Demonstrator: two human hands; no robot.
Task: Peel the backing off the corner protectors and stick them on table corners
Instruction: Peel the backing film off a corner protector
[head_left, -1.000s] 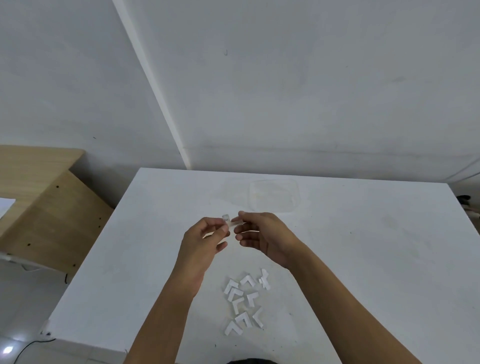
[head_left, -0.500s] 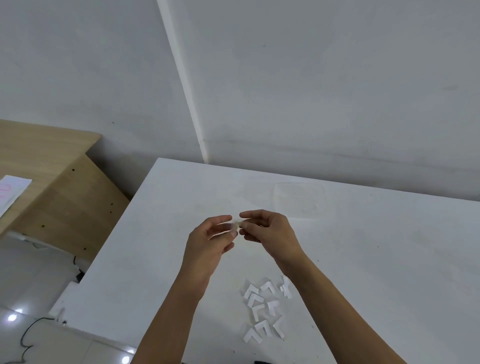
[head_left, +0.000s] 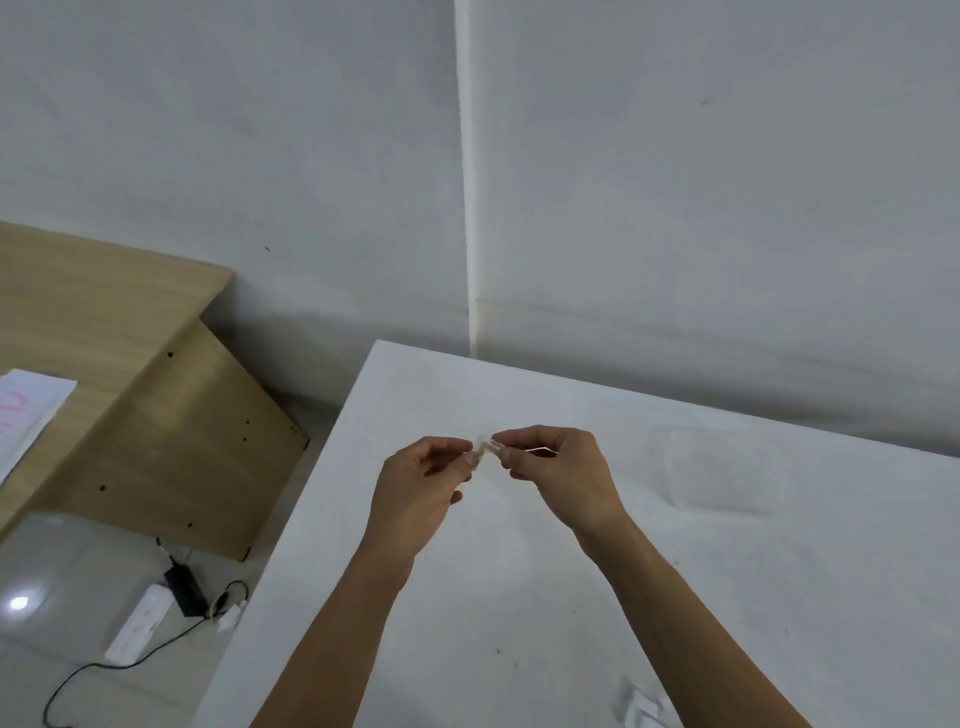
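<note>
Above the white table (head_left: 727, 571), my left hand (head_left: 421, 488) and my right hand (head_left: 558, 473) meet fingertip to fingertip. Between them they pinch one small clear corner protector (head_left: 484, 447), each hand on one side of it. A thin white strip shows under my right hand's fingers. The table's far left corner (head_left: 378, 344) lies just beyond my hands. Part of the pile of white backing pieces (head_left: 636, 709) shows at the bottom edge, beside my right forearm.
A clear plastic bag (head_left: 719, 467) lies flat on the table to the right of my hands. A wooden desk (head_left: 119, 364) with a paper (head_left: 26, 410) stands at the left. On the floor between lie a power strip (head_left: 140, 623), an adapter and a cable.
The view has swung to the left and down toward the table's far left corner. My hands stay together on the protector; the pile has slid to the bottom edge.
</note>
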